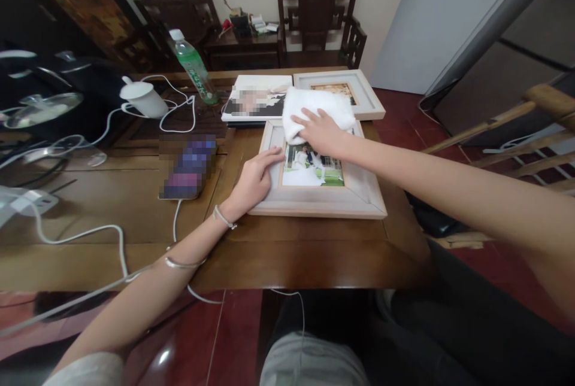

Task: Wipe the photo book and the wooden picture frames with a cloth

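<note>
A pale wooden picture frame with a wide light mat lies face up near the table's right end. Inside it is a photo of people in white and dark clothes on green grass. My right hand presses a folded white cloth against the frame's upper part, its fingers spread over the top. The cloth covers the upper part of the photo and overlaps the frames behind. On the frame's left edge rests my left hand, fingers stretched toward the photo; its thumb side is partly hidden.
Behind lie a second pale frame and a white-edged picture. To the left are a phone on a cable, a green-labelled bottle, a lidded white cup and a dark pot. A wooden chair stands right.
</note>
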The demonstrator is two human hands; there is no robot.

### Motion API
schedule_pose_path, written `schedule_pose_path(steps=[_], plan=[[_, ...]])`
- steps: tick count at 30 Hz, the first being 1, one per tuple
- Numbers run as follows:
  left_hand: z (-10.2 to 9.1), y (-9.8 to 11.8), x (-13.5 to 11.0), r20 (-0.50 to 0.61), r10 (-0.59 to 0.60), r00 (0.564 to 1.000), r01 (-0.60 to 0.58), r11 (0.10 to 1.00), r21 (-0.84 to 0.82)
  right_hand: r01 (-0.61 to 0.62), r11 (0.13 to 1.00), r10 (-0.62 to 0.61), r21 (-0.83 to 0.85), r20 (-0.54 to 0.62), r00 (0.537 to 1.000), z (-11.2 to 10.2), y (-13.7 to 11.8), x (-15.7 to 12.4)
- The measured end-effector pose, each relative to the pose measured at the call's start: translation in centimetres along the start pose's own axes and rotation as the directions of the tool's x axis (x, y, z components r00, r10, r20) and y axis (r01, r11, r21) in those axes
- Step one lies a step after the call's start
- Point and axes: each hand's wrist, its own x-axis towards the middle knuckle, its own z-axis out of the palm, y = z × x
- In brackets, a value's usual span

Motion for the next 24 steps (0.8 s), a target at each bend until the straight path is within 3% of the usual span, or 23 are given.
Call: schedule_pose_path(steps=[5,8,13,17,21,24], plan=[[0.2,-0.2,-0.1,0.004,0.005,1.0,-0.005,1.0,0.002,-0.056,0.997,0.058,-0.06,0.022,0.998,1.6,2.8,-4.0],[0.3,-0.4,-0.2,0.003,0.007,1.0,-0.007,1.0,0.022,-0.115,0.987,0.12,-0.115,0.045,0.992,1.9,3.1,-6.6],[0.3,-0.5,-0.2,0.009,-0.004,1.0,0.004,0.999,0.039,-0.062,0.991,0.075,-0.119,0.104,0.992,0.8,0.2,-11.2],[0.2,-0.3,-0.1,0.018,-0.028,0.999,0.027,0.999,0.041,0.039,0.999,-0.04,0.012,0.187,0.981,-1.7,-3.2,-14.3],[0.2,0.2,0.0,0.083,-0.073,0.994,0.066,0.994,0.088,0.0,0.988,-0.029,0.153,0.188,0.982,-2.7,-4.4,-14.3],[0.3,0.5,0.1,0.158,-0.114,0.981,0.091,0.985,0.144,-0.068,0.985,0.042,0.162,0.157,0.987,-1.4,-2.8,-12.1]])
